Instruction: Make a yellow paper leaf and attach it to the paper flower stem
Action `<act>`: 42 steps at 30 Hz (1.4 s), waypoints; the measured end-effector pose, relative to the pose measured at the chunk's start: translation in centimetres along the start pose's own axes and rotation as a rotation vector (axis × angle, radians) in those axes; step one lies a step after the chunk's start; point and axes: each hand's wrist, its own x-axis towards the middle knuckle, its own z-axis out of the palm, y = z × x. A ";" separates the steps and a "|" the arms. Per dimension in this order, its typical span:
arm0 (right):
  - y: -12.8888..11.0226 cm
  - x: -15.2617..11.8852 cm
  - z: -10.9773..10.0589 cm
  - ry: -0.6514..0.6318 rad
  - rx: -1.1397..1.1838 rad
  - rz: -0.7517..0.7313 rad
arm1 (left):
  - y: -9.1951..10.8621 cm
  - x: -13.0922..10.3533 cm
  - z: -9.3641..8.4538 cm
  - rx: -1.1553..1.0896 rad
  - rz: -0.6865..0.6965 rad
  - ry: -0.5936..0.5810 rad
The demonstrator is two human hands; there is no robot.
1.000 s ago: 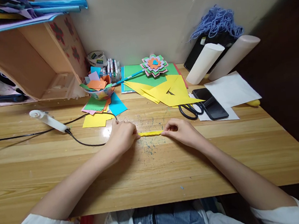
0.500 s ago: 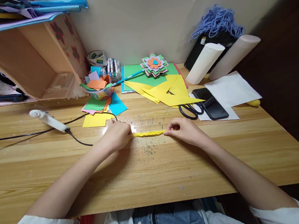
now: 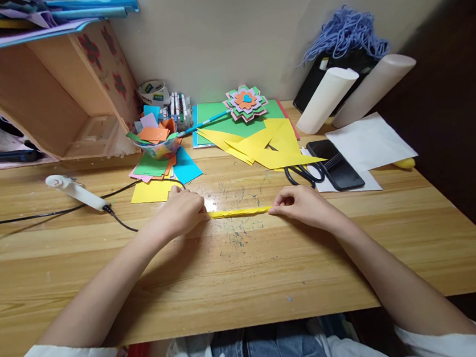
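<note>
A narrow, creased strip of yellow paper (image 3: 239,213) stretches level between my hands, just over the desk or touching it; I cannot tell which. My left hand (image 3: 185,210) pinches its left end, and that fingertip area is partly hidden by the knuckles. At the other end my right hand (image 3: 296,205) holds the strip between thumb and forefinger. Beyond my left hand lies a flat piece of yellow paper (image 3: 149,192). Black-handled scissors (image 3: 300,177) are partly under yellow paper, behind my right hand.
A white glue gun (image 3: 75,192) with a black cord lies left. Behind are a bowl of paper scraps (image 3: 159,144), a layered paper flower (image 3: 246,102), and cut yellow sheets (image 3: 278,150). A phone (image 3: 335,164) and white rolls (image 3: 327,100) stand or lie right.
My hands have moved slightly apart, the left to the left and the right to the right. More of the yellow strip shows between them, and it looks straighter.
</note>
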 end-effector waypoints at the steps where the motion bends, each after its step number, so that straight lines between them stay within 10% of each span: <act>1: 0.0 0.0 -0.1 -0.010 0.003 0.006 | -0.1 0.1 0.0 0.021 -0.016 -0.024; 23: 1.1 -0.2 -1.9 -0.161 -0.050 0.008 | -0.4 0.0 -1.6 0.114 -0.084 -0.188; 30: 0.4 -0.4 -2.2 -0.066 -0.130 -0.262 | 1.9 -0.9 -2.0 -0.021 0.078 -0.014; 42: 0.0 -0.4 -1.9 -0.074 -0.109 -0.327 | 4.7 0.8 2.9 -0.250 0.063 0.209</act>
